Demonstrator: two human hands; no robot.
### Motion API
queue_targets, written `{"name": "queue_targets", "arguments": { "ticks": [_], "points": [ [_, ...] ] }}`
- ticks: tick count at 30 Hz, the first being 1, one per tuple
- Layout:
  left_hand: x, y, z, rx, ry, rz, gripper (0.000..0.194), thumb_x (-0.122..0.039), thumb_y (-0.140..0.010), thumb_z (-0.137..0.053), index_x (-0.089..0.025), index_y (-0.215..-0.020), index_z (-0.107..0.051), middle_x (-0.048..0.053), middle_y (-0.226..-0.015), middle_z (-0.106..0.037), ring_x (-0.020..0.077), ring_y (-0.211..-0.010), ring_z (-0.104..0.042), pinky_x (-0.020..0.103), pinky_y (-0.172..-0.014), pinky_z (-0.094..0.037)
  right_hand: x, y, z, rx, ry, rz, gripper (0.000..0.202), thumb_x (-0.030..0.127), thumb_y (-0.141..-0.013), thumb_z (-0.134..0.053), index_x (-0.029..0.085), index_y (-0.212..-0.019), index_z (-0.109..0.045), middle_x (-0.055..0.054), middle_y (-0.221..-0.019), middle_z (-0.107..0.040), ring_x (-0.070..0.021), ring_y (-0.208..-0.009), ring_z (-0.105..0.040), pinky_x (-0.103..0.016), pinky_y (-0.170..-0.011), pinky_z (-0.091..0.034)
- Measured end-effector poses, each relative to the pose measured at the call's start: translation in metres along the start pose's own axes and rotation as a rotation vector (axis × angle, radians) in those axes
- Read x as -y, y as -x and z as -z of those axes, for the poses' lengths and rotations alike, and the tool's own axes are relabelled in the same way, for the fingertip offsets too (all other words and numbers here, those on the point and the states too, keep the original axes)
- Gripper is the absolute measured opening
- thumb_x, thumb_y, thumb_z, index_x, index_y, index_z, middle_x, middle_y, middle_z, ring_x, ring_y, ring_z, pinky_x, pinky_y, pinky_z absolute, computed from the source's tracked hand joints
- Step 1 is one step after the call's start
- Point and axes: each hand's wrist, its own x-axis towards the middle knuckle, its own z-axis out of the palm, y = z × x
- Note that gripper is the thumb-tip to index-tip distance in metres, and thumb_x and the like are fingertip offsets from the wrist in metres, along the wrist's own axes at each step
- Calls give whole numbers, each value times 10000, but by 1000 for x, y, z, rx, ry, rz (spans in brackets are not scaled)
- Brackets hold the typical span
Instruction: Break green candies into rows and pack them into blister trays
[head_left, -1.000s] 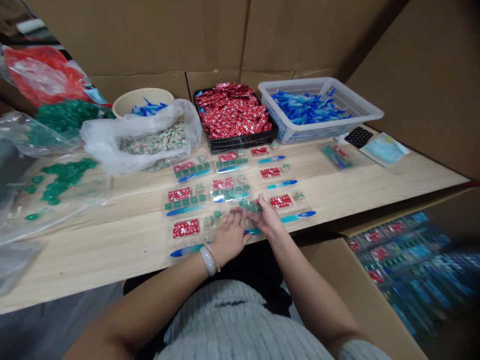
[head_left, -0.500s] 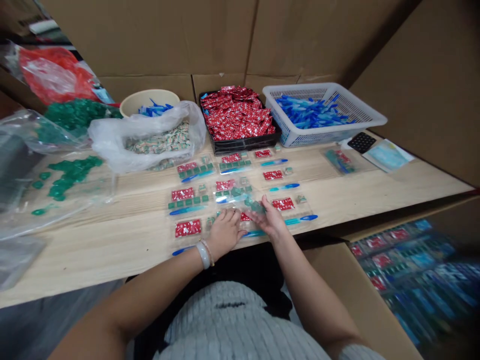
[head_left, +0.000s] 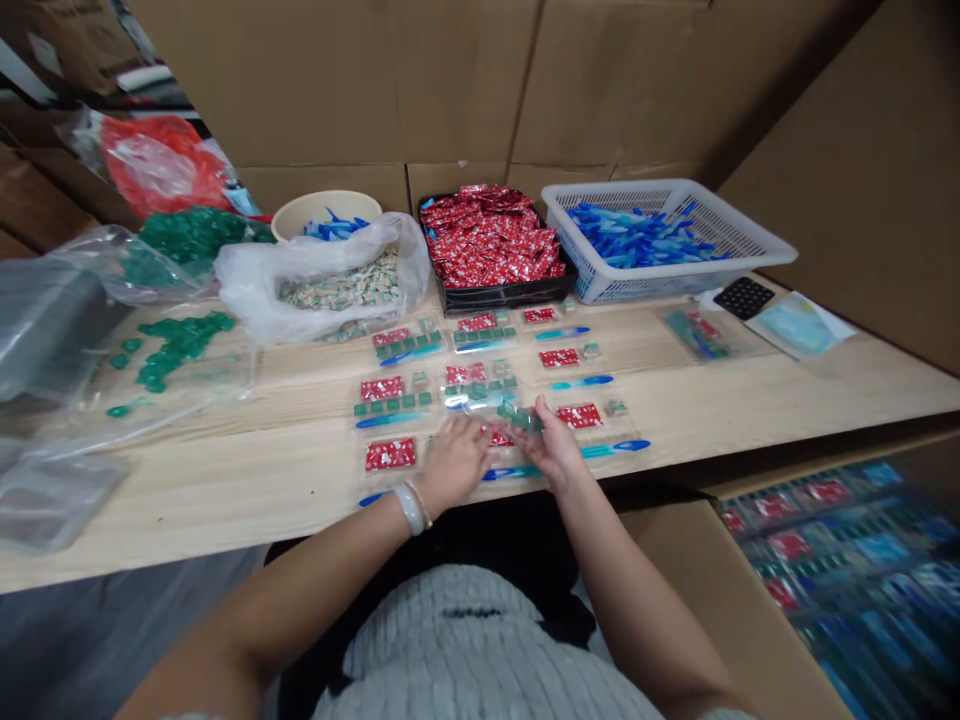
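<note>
Both hands are working over the nearest clear plastic packet (head_left: 491, 440) at the table's (head_left: 225, 490) front edge: the left hand (head_left: 454, 462) is lying flat with fingers spread, pressing the packet down, while the right hand (head_left: 553, 448) is pinching a short row of small green squares (head_left: 519, 416), seemingly feeding them in, though the glossy film is blurring the exact grip. Around them, filled packets are lying in three rows, each showing a red sachet, green squares and a blue stick; the right column is apparently lacking its green pieces. A carton (head_left: 840, 570) at right is already holding many finished packs. Supplies are sitting behind: crinkly red sachets (head_left: 491, 235) in a black tray, slim blue sticks (head_left: 637, 225) in a white lattice basket.
</note>
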Motion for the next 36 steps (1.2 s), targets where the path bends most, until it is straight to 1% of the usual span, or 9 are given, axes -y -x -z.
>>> {"name": "queue_targets", "arguments": {
  "ticks": [3, 5, 11, 14, 16, 19, 22, 24, 36],
  "points": [
    [24, 4, 17, -19, 53, 151, 257, -238, -858, -367, -161, -951, -594, 84, -970, -572, 197, -923, -493, 341, -808, -369, -1, 0, 2, 58, -8, 13, 295, 418, -760, -554, 164, -622, -497, -4, -522, -598, -129, -463, -580, -301, -520, -536],
    [33, 6, 21, 38, 57, 145, 222, -227, -833, -413, -172, -930, -605, 72, -936, -582, 198, -896, -502, 341, -795, -369, -1, 0, 1, 69, -12, 11, 298, 432, -755, -555, 167, -629, -502, -7, -526, -601, -132, -467, -582, -315, -532, -537],
    [19, -6, 9, 130, -50, 191, 188, -117, -760, -448, -101, -844, -615, 142, -877, -592, 251, -901, -501, 396, -796, -355, 2, 7, -7, 24, 42, 28, 307, 442, -668, -641, 169, -612, -512, 5, -544, -591, -127, -474, -574, -260, -467, -506],
    [19, -10, 12, 66, 50, 218, 179, -92, -741, -452, -93, -826, -610, 149, -887, -588, 263, -908, -501, 426, -814, -347, 4, 12, -10, 0, 39, 145, 302, 427, -617, -686, 163, -605, -540, 27, -561, -570, -100, -492, -548, -225, -456, -484],
    [23, -10, 19, -56, 262, 259, 171, -150, -744, -487, -114, -865, -602, 129, -954, -575, 245, -924, -496, 418, -837, -351, 4, 16, -12, 4, 30, 225, 300, 430, -602, -693, 163, -611, -558, 42, -560, -552, -83, -498, -523, -211, -459, -468],
    [30, -9, 30, -157, 874, 440, 278, -223, -746, -507, -153, -1010, -558, 74, -958, -576, 168, -817, -527, 335, -765, -413, 5, 21, -22, 31, 20, 280, 298, 438, -598, -688, 167, -615, -566, 52, -551, -533, -73, -495, -494, -211, -480, -447],
    [29, -10, 35, -35, 1539, 574, 392, -274, -753, -510, -179, -1133, -496, 49, -887, -589, 126, -723, -554, 274, -683, -441, 6, 25, -34, 74, 45, 322, 295, 442, -608, -676, 168, -612, -567, 51, -556, -529, -68, -502, -475, -207, -506, -424],
    [27, -10, 35, 42, 1794, 589, 366, -319, -775, -487, -177, -1110, -520, 58, -888, -596, 133, -740, -572, 284, -708, -452, 6, 26, -41, 90, 97, 372, 298, 448, -612, -670, 168, -608, -569, 46, -559, -530, -65, -506, -459, -197, -508, -401],
    [25, -3, 39, 147, 2042, 586, 308, -333, -778, -497, -186, -1042, -555, 75, -868, -631, 221, -859, -601, 385, -774, -468, 8, 29, -49, 125, 302, 494, 308, 480, -648, -630, 179, -620, -572, 32, -528, -510, -76, -509, -439, -200, -516, -365]
  ]
}}
